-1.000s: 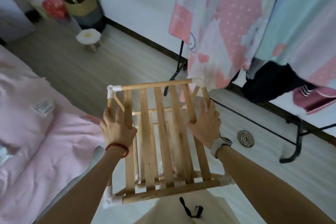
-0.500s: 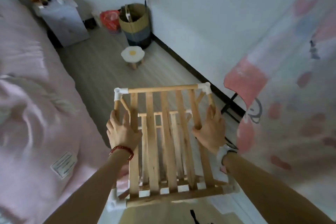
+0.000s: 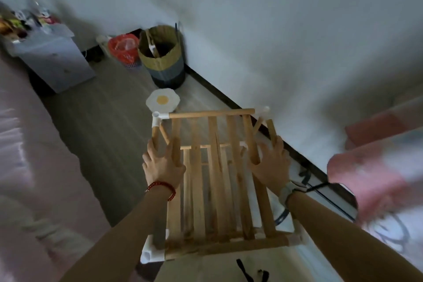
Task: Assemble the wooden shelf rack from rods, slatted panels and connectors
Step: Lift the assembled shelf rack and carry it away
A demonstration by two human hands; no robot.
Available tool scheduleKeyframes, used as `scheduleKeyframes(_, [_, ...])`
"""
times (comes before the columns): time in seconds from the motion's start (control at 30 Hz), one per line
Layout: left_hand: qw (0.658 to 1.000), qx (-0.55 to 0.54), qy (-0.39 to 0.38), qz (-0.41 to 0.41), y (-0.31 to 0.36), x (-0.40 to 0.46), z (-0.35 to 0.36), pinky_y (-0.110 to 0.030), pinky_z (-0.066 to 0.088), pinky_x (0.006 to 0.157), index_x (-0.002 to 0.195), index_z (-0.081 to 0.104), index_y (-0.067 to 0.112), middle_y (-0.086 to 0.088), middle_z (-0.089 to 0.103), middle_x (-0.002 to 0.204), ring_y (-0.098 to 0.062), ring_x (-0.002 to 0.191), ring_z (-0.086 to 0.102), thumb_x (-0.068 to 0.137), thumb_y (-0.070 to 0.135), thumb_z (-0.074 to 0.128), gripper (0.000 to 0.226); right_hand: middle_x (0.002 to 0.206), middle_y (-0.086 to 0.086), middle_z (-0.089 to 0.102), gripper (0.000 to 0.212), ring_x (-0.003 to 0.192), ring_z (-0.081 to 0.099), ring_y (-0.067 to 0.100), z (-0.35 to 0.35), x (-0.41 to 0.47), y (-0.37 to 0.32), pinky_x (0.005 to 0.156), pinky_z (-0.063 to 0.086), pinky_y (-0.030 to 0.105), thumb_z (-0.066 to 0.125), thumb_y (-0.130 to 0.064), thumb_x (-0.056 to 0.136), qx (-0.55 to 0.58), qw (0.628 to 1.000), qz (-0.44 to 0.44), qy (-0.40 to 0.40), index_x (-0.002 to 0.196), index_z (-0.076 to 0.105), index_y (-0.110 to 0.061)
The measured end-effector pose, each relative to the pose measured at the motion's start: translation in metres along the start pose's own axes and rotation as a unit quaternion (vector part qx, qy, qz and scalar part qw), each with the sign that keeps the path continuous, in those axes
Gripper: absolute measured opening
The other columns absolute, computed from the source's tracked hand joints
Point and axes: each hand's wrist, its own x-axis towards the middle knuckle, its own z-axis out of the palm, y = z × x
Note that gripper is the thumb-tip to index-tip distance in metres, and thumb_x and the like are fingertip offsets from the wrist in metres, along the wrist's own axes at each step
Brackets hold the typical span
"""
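You hold the shelf rack (image 3: 219, 181) at frame centre, off the floor. Your left hand (image 3: 161, 165) and right hand (image 3: 271, 165) each wrap fingers round a side rod, likely to carry the frame level without racking the connectors (image 3: 160, 118).

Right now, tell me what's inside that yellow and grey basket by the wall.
A pale stick-like handle leans inside the basket, poking above its rim. The rest of the inside is dark; whatever lies at the bottom is hidden by the basket's wall.
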Motion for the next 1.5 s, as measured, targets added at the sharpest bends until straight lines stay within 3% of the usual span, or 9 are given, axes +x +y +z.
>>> scheduleKeyframes(0.17, [1.0, 0.004, 0.009, 0.02, 0.027, 0.115, 0.01, -0.046, 0.032, 0.102, 0.137, 0.037, 0.037, -0.013, 0.013, 0.148, -0.036, 0.121, 0.03, 0.081, 0.033, 0.059, 0.06, 0.15, 0.015, 0.01, 0.05, 0.129, 0.027, 0.042, 0.007, 0.11, -0.03, 0.105, 0.033, 0.052, 0.062, -0.04, 0.083, 0.036, 0.999, 0.001, 0.005, 0.129, 0.045, -0.03])
scheduleKeyframes(0.43, [0.999, 0.018, 0.006, 0.034, 0.089, 0.314, 0.012, -0.047, 0.031, 0.105, 0.129, 0.046, 0.031, -0.013, 0.012, 0.149, -0.036, 0.127, 0.027, 0.082, 0.024, 0.059, 0.049, 0.151, 0.015, 0.01, 0.082, 0.132, 0.027, 0.039, 0.006, 0.305, -0.091, 0.106, 0.031, 0.05, 0.064, -0.046, 0.081, 0.06, 0.997, 0.039, 0.023, 0.145, 0.019, -0.021])
scheduleKeyframes(0.67, [0.997, 0.044, -0.01, 0.064, 0.132, 0.456, 0.011, -0.048, 0.032, 0.105, 0.144, 0.023, 0.023, -0.016, 0.005, 0.151, -0.036, 0.129, 0.025, 0.081, 0.03, 0.061, 0.074, 0.151, 0.015, 0.007, 0.084, 0.13, 0.028, 0.038, -0.009, 0.435, -0.14, 0.104, 0.034, 0.049, 0.058, -0.05, 0.083, 0.045, 0.997, 0.064, 0.025, 0.147, 0.011, -0.02])
scheduleKeyframes(0.83, [0.99, 0.055, -0.04, 0.125, 0.149, 0.56, 0.038, -0.044, 0.029, 0.108, 0.146, 0.017, 0.013, -0.016, 0.006, 0.152, -0.035, 0.136, 0.02, 0.085, 0.041, 0.057, 0.078, 0.151, 0.015, 0.004, 0.088, 0.129, 0.028, 0.039, 0.004, 0.505, -0.162, 0.103, 0.035, 0.051, 0.059, -0.05, 0.081, 0.062, 0.989, 0.128, 0.041, 0.147, 0.01, -0.019])
scheduleKeyframes(1.07, [0.961, 0.063, -0.133, 0.233, 0.185, 0.673, 0.075, -0.046, 0.019, 0.112, 0.149, -0.005, 0.017, -0.012, -0.002, 0.154, -0.034, 0.14, 0.01, 0.084, 0.04, 0.06, 0.095, 0.15, 0.017, 0.006, 0.091, 0.127, 0.032, 0.039, 0.022, 0.555, -0.188, 0.102, 0.039, 0.05, 0.065, -0.047, 0.077, 0.067, 0.958, 0.27, 0.064, 0.147, 0.012, -0.02])
scheduleKeyframes(1.27, [0.935, 0.091, -0.194, 0.283, 0.215, 0.72, 0.11, -0.052, 0.021, 0.11, 0.147, 0.003, 0.029, -0.003, -0.007, 0.152, -0.035, 0.139, 0.007, 0.076, 0.033, 0.069, 0.098, 0.149, 0.016, 0.008, 0.089, 0.128, 0.031, 0.039, 0.039, 0.583, -0.187, 0.099, 0.041, 0.051, 0.066, -0.04, 0.078, 0.076, 0.933, 0.343, 0.08, 0.147, 0.014, -0.021])
scheduleKeyframes(1.5, [0.92, 0.119, -0.2, 0.316, 0.227, 0.751, 0.202, -0.046, 0.018, 0.113, 0.148, 0.008, 0.016, -0.011, -0.001, 0.155, -0.032, 0.142, 0.009, 0.076, 0.033, 0.069, 0.097, 0.149, 0.013, 0.005, 0.087, 0.128, 0.031, 0.036, 0.101, 0.624, -0.144, 0.101, 0.04, 0.05, 0.069, -0.036, 0.077, 0.098, 0.915, 0.382, 0.084, 0.145, 0.017, -0.021])
